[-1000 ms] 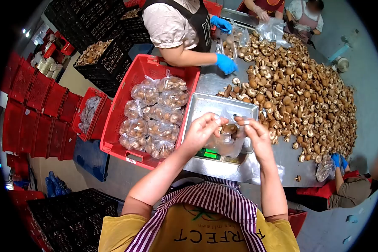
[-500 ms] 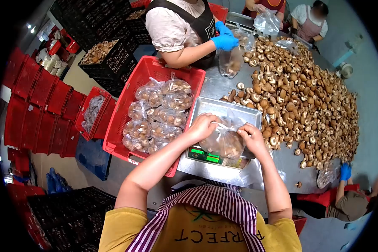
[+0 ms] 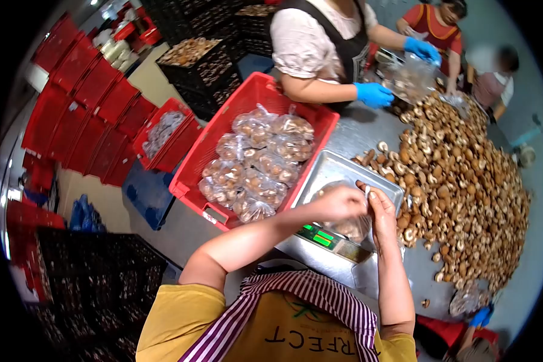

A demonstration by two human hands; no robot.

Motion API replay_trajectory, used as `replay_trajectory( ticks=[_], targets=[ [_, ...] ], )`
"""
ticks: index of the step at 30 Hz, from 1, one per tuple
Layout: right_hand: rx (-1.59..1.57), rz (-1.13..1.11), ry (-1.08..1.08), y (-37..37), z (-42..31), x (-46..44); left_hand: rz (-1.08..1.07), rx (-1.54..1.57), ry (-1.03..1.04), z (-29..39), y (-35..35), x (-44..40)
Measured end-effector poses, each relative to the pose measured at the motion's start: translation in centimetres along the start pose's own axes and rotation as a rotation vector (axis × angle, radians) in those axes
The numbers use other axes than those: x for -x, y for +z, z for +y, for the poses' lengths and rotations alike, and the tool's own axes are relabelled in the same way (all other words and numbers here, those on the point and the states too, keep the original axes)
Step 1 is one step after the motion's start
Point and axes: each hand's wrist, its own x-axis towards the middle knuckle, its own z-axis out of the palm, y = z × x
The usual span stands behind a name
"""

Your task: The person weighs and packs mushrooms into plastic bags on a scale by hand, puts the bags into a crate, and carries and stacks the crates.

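Observation:
A clear plastic bag of mushrooms (image 3: 355,229) rests on the metal tray (image 3: 327,163) of the weighing scale, its top gathered upward. My right hand (image 3: 382,214) pinches the gathered neck between thumb and fingers. Curled and slightly blurred, my left hand (image 3: 342,203) meets the same neck from the left; its fingertips are partly hidden. The scale's green display (image 3: 323,239) glows below my left wrist.
Left of the scale, a red crate (image 3: 190,166) holds several filled bags. A large heap of loose mushrooms (image 3: 464,193) covers the table's right side. Across the table, a co-worker's blue-gloved hand (image 3: 374,95) is near another bag (image 3: 410,78). Black crates (image 3: 96,277) stand lower left.
My hands have come together at the bag's neck, which was spread between them before and is now bunched. The view has shifted, and the co-worker's gloved hands have moved apart.

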Motion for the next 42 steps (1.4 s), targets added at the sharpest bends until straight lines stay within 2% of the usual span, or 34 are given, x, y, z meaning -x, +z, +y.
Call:
replay_trajectory(
  ticks=[1, 2, 3, 5, 7, 9, 10, 11, 12, 13, 15, 17, 18, 19, 20, 21, 22, 23, 24, 25, 26, 27, 28, 29, 30, 31, 32, 33, 35, 37, 39, 41, 42],
  targets=[
    [0.084, -0.024, -0.017, -0.4, 0.7, -0.8, -0.031, -0.197, -0.042, 1.9, 0.5, 0.5],
    [0.192, 0.013, 0.005, -0.4, 0.2, -0.8, -0.045, -0.202, -0.164, 3.0, 0.4, 0.5],
    [0.242, -0.001, 0.062, -1.2, -0.1, -0.6, -0.026, 0.28, -0.055, -0.5, 0.7, -0.3],
    [0.65, -0.083, 0.026, -3.1, -0.1, 0.2, 0.073, 0.428, -0.25, -2.1, -2.0, -1.6],
    [1.156, -0.141, -0.445, -2.6, 0.6, 3.4, 0.197, 0.972, -0.469, -5.1, -5.0, -2.8],
    [1.309, -0.323, -0.644, 0.7, -0.9, 6.7, 0.304, 1.129, -0.527, -4.8, -5.8, -2.5],
    [1.224, -0.315, -0.546, 0.6, -0.6, 7.2, 0.258, 1.066, -0.408, -5.5, -5.2, -2.3],
    [1.224, -0.325, -0.551, 0.5, -0.7, 6.8, 0.21, 0.997, -0.291, -6.1, -4.1, -1.9],
    [1.034, -0.203, -0.428, 0.1, -1.0, 6.4, 0.193, 0.798, -0.221, -5.4, -3.3, -1.5],
    [0.842, -0.08, -0.302, -0.1, -1.4, 6.2, 0.195, 0.801, -0.221, -5.4, -2.1, -0.8],
    [0.749, -0.054, -0.214, 1.4, -2.5, 4.8, 0.301, -0.575, 0.318, -5.4, 0.1, 0.5],
    [0.655, -0.103, -0.315, 4.4, -3.2, 3.9, 0.285, -0.791, 0.345, -4.9, 0.1, 1.2],
    [0.725, -0.16, -0.411, 4.1, -1.9, 2.9, 0.27, -0.788, 0.364, -5.7, -0.7, 0.9],
    [0.771, -0.176, -0.474, 4.7, -2.6, 2.5, 0.179, -0.631, 0.306, -6.0, -2.0, 0.1],
    [0.735, -0.121, -0.45, 4.9, -3.2, 2.3, 0.217, -0.592, 0.257, -6.4, -3.3, -0.3],
    [0.702, -0.051, -0.422, 4.7, -3.8, 2.1, 0.308, -0.768, 0.303, -7.2, -4.5, -0.3],
    [0.741, -0.006, -0.477, 3.9, -4.3, 1.7, 0.3, -0.473, -0.18, -5.0, -6.7, -0.4],
    [0.797, 0.07, -0.529, 2.3, -4.6, 1.5, 0.388, -0.54, 0.148, -5.5, -9.4, 0.1],
    [0.797, 0.114, -0.493, 0.1, -4.3, 1.5, 0.444, -0.147, -0.212, -1.2, -10.9, -0.1],
    [0.768, 0.168, -0.437, -1.8, -3.5, 1.7, 0.539, -0.313, -0.22, -0.2, -13.3, -0.4],
    [0.764, 0.215, -0.443, -3.6, -3.2, 2.2, 0.582, -0.349, -0.082, -1.5, -16.5, -0.5],
    [0.746, 0.262, -0.389, -5.2, -2.6, 2.9, 0.606, -0.295, -0.098, -1.1, -19.0, -1.5],
    [0.747, 0.312, -0.319, -6.7, -2.1, 3.7, 0.594, -0.507, 0.028, 0.5, -20.6, -2.1],
    [0.739, 0.339, -0.258, -8.3, -1.6, 4.5, 0.565, -0.666, 0.081, -3.2, -26.6, -2.6],
    [0.762, 0.428, -0.295, -10.2, -0.7, 5.2, 0.519, -0.833, -0.029, -1.4, -28.4, -3.0],
    [0.788, 0.501, -0.338, -12.2, 0.5, 5.8, 0.579, -1.11, -0.013, -2.1, -30.9, -3.4],
    [0.852, 0.594, -0.274, -14.6, 1.5, 6.6, 0.631, -1.195, -0.029, -2.0, -31.8, -4.0],
    [0.826, 0.732, -0.238, -16.4, 1.8, 7.6, 0.635, -1.136, 0.08, -1.8, -32.2, -4.6],
    [0.701, 0.936, -0.127, -22.1, 5.7, 9.3, 0.692, -1.209, 0.135, -2.0, -31.6, -6.1],
    [0.629, 1.123, -0.085, -26.5, 6.8, 12.0, 0.569, -1.026, 0.209, -3.5, -29.3, -7.3],
    [0.502, 1.288, -0.005, -30.9, 6.4, 15.4, 0.56, -1.001, 0.187, -3.3, -23.6, -7.4],
    [0.651, 1.548, -0.031, -39.6, 9.4, 19.7, 0.492, -0.833, 0.043, -4.7, -20.9, -7.2],
    [0.536, 1.642, 0.036, -41.9, 8.2, 21.8, 0.486, -0.837, 0.048, -4.3, -19.2, -6.8]
  ],
)
